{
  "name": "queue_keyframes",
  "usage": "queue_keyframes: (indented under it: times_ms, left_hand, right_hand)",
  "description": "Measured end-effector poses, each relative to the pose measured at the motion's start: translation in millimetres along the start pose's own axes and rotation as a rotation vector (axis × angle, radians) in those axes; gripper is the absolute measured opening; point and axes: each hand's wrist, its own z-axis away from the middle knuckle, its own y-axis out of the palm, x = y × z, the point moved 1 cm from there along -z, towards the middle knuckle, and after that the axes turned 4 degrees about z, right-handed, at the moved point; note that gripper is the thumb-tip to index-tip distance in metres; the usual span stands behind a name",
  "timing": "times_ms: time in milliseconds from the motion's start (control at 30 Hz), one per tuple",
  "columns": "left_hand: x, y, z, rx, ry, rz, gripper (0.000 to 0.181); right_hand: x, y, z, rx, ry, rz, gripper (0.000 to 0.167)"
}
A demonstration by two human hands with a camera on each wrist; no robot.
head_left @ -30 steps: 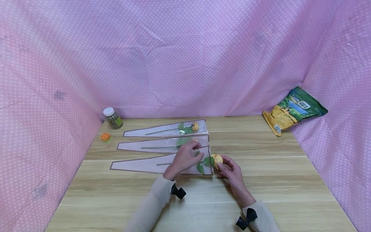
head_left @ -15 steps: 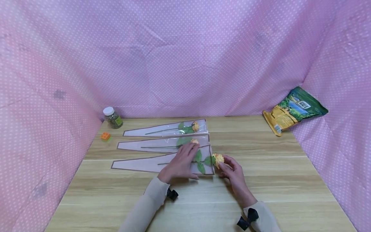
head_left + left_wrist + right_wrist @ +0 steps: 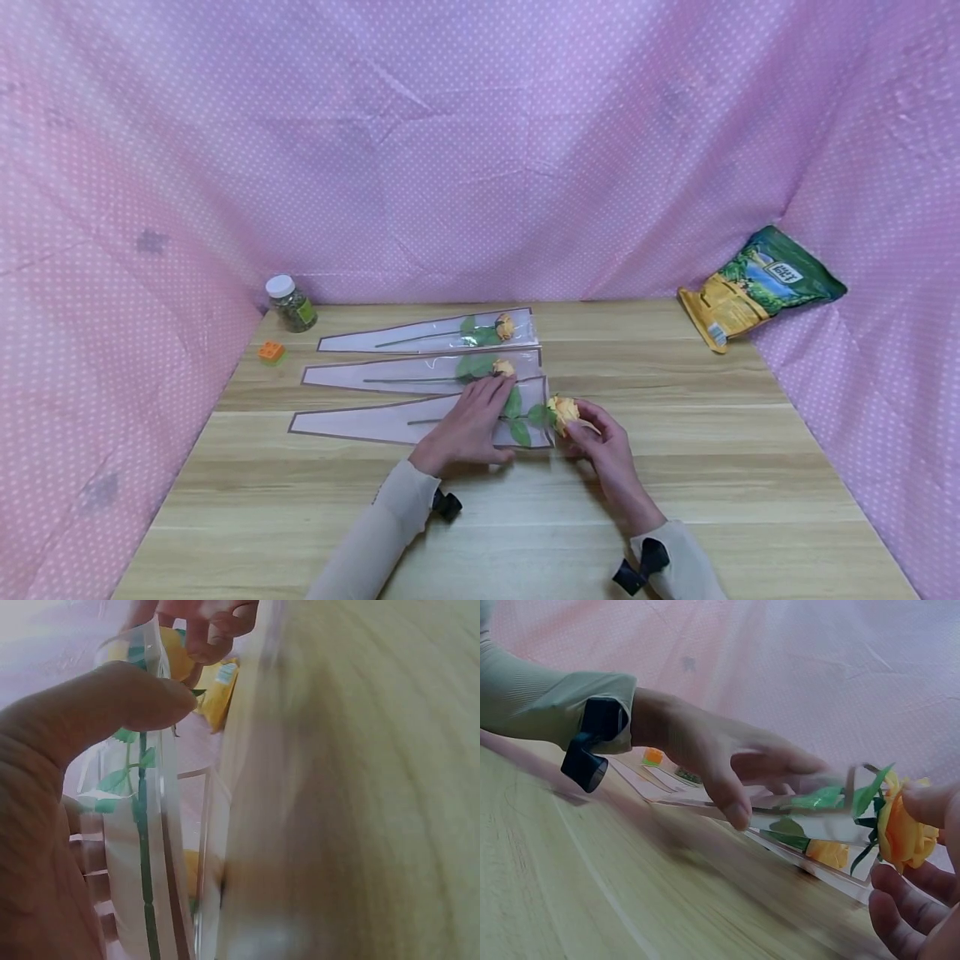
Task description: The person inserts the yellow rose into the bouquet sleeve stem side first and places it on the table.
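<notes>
A yellow rose [image 3: 562, 413] with green leaves lies partly in the nearest clear, brown-edged flower sleeve [image 3: 345, 422], its bloom outside the wide end. My right hand [image 3: 606, 446] holds the bloom between thumb and fingers, also seen close up as a yellow rose [image 3: 909, 825] in the right wrist view. My left hand [image 3: 465, 425] lies across the sleeve, fingers extended towards its far edge and thumb at its near edge. In the left wrist view the thumb [image 3: 127, 697] passes in front of the stem [image 3: 145, 847]. How firmly this hand presses is not visible.
Two more sleeves, the middle one [image 3: 337, 377] and the back one [image 3: 352, 342], each hold a yellow rose. A jar with a white lid [image 3: 291, 304] and an orange-green toy block [image 3: 272, 352] are at the left. A green-yellow bag [image 3: 761, 287] leans at the back right.
My left hand has left the sleeve's leaf area, moved slightly left and nearer, and laid its fingers across the sleeve. My right hand stays at the bloom with little movement.
</notes>
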Motion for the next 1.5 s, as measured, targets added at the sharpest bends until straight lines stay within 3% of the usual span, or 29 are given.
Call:
queue_keyframes:
  times_ms: [200,367,533,733,1067,1200,1500]
  left_hand:
    - [-1.2,-1.4,1.4,0.011,0.008,0.027,0.120]
    - [-3.2,0.4,1.0,0.034,0.001,-0.036,0.130]
    - [-5.3,0.7,-0.2,0.006,0.000,-0.078,0.123]
    - [-5.6,-1.3,0.1,-0.029,0.015,-0.029,0.116]
    - [-5.1,-2.5,-0.4,-0.028,0.021,0.015,0.114]
    - [-4.4,-0.7,-0.3,-0.015,0.021,0.015,0.115]
    - [-5.5,-0.5,0.5,-0.001,0.010,0.025,0.114]
  right_hand:
    - [1,-2,0.4,0.020,-0.018,-0.010,0.041]
    - [3,-2,0.1,0.016,-0.010,0.003,0.039]
    - [4,-3,-0.9,0.020,-0.017,0.007,0.042]
    - [1,-6,-2.2,0.031,-0.014,0.026,0.045]
    - [-2,-10,-4.0,0.050,-0.008,0.066,0.048]
    - [-1,-11,-3.8,0.064,-0.065,0.070,0.048]
    - [-1,-13,-5.7,0.151,-0.307,0.113,0.051]
